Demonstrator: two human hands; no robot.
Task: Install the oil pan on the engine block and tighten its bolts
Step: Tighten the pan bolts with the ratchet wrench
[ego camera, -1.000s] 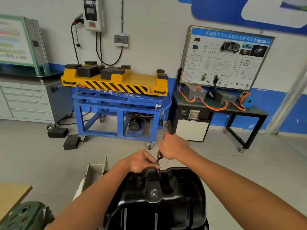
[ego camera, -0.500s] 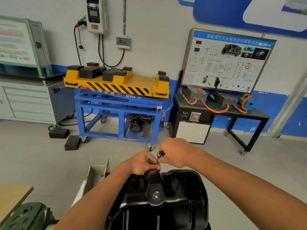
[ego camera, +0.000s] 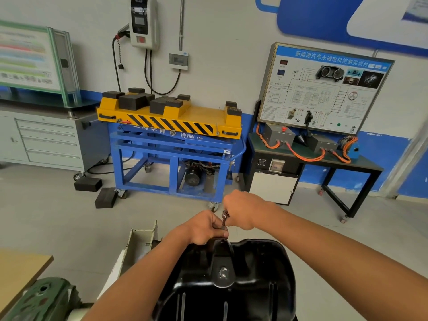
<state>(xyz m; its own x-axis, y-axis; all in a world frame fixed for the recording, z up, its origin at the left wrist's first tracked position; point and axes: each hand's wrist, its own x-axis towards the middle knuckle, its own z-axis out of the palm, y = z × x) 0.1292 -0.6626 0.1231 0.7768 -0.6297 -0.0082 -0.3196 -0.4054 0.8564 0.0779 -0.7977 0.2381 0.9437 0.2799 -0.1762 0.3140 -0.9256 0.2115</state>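
Now the oil pan (ego camera: 254,274) sits in place below you, apparently mid-tightening at its far rim: your left hand (ego camera: 203,228) pinching the tool (ego camera: 224,215) by its shaft, right hand (ego camera: 243,209) wrapped round its handle; remaining fastening unclear.

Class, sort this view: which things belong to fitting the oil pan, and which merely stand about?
Job: oil pan; tool; left hand and right hand, both holding the tool.
Standing about: yellow lift table; training board; rubber blocks on floor; drawer cabinet; wall charger.
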